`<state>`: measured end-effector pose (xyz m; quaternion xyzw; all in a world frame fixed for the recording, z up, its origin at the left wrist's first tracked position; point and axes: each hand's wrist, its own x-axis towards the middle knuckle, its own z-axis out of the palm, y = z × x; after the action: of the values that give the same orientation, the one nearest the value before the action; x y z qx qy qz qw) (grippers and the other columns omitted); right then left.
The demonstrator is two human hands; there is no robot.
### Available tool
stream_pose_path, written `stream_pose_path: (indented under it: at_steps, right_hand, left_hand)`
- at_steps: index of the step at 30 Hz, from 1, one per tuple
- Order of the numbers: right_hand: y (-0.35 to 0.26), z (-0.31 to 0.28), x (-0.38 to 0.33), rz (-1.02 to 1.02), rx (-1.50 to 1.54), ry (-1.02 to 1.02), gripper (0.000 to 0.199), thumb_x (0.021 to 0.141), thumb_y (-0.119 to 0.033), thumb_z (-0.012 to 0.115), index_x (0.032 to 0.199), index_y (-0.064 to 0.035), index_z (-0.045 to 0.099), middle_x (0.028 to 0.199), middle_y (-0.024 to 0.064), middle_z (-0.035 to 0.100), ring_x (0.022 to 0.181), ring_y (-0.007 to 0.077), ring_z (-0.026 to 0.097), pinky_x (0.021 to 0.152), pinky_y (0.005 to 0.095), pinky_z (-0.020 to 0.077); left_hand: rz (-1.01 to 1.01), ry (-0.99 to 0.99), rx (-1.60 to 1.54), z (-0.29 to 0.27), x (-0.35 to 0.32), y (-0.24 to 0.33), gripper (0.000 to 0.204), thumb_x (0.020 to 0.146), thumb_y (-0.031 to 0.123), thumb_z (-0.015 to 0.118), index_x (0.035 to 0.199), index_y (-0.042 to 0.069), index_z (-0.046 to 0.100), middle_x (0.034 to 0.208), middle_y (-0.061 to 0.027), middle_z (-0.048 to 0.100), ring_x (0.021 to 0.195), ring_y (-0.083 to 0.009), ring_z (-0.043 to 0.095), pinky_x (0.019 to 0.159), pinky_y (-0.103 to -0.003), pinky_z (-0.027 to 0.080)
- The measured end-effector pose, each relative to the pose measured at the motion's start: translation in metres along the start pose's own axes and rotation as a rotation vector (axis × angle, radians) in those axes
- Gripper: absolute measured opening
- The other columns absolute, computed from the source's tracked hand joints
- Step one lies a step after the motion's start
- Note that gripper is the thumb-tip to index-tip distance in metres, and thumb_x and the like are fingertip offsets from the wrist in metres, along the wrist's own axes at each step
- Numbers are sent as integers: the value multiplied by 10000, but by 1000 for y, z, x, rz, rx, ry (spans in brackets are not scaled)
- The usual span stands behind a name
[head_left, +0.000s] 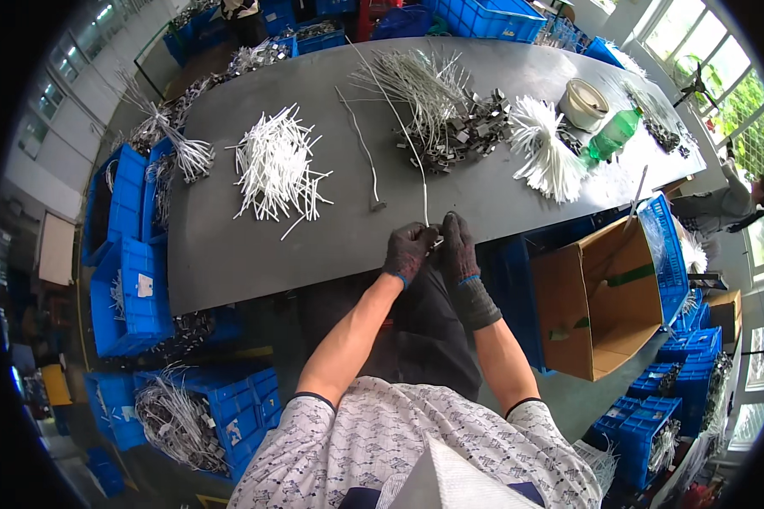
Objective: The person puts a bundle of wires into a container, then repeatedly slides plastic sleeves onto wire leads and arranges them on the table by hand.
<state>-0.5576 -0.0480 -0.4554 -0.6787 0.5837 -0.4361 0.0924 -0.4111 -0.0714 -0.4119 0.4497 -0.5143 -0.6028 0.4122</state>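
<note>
Both my hands wear dark knit gloves and meet at the table's near edge. My left hand (409,248) is closed round the lower end of a long thin wire covered by a white sleeve (424,197); the wire runs away across the table. My right hand (461,250) is closed right beside it, fingers pinched together. A small shiny metal piece (438,243) shows between the hands, mostly hidden by the gloves. Left of them lies another wire (362,144) with a small metal block (378,205) at its near end.
On the grey table (229,263) lie a pile of white sleeves (278,165), wires with metal blocks (463,136), a white bundle (547,157), a tub (584,103) and a green bottle (613,136). A cardboard box (560,318) stands right; blue crates (132,293) left.
</note>
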Motion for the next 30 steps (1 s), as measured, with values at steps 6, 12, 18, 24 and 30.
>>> stream_pose_path:
  at_steps: [6,12,18,24,30]
  right_hand:
    - [-10,37,48,673,781,-108,604,978,-379,609,1420,0,450,1238,272,570,1028,398,631,898,440,533]
    - [27,28,137,244,-121,38,616,949,-397,630,1415,-31,462,1146,274,667,1030,476,653,890,498,537]
    - [78,34,201,476,-292,-229,425,880,-429,669,1162,-110,677,1073,285,692,1064,466,652,890,532,519]
    - [98,43,188,536,-288,-149,412,861,-379,662,1102,-44,651,1070,271,689,1020,482,645,870,530,520]
    - [165,14,115,658,-265,53,389,834,-280,681,1114,-12,647,1004,249,706,948,452,667,827,529,519]
  left_hand:
    - [-198,-115,-33,-53,71,-12,243,972,242,688,938,5,731,764,-39,676,646,-109,604,599,-279,492]
    - [-121,207,731,-121,114,-16,371,903,375,635,981,23,720,880,-207,717,832,-349,713,763,-471,553]
    - [-285,714,1323,-230,66,-61,392,851,281,694,1158,43,637,1129,-200,653,1029,-376,676,827,-500,570]
    - [-407,466,1434,-287,60,-89,152,877,146,654,963,46,729,1030,-209,730,950,-397,720,737,-511,590]
    - [-449,470,821,-258,64,-80,245,893,278,669,929,40,712,939,-184,735,881,-316,731,726,-480,581]
